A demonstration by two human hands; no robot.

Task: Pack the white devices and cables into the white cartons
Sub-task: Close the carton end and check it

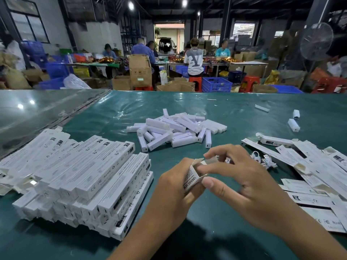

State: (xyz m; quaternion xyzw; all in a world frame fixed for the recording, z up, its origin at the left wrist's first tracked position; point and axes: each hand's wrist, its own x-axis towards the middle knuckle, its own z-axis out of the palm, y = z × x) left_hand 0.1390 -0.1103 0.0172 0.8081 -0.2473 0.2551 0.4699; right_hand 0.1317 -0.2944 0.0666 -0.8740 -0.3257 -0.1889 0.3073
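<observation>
My left hand (174, 186) grips a white carton (191, 178), its open end facing up and away from me. My right hand (242, 179) pinches the carton's end flaps, forefinger on the far flap and thumb at the near corner. The carton's inside is hidden from me. A heap of white devices (174, 129) lies on the green table (244, 117) beyond my hands. Coiled white cables (262, 159) lie just right of my right hand. Flat white cartons (309, 169) are spread at the right.
A stack of closed white cartons (80, 177) fills the table at my left. Two loose devices (293, 124) lie at the far right. Beyond the table's far edge, people sit at benches among cardboard boxes (139, 70), blue crates (216, 84) and red stools. A fan (316, 41) stands at right.
</observation>
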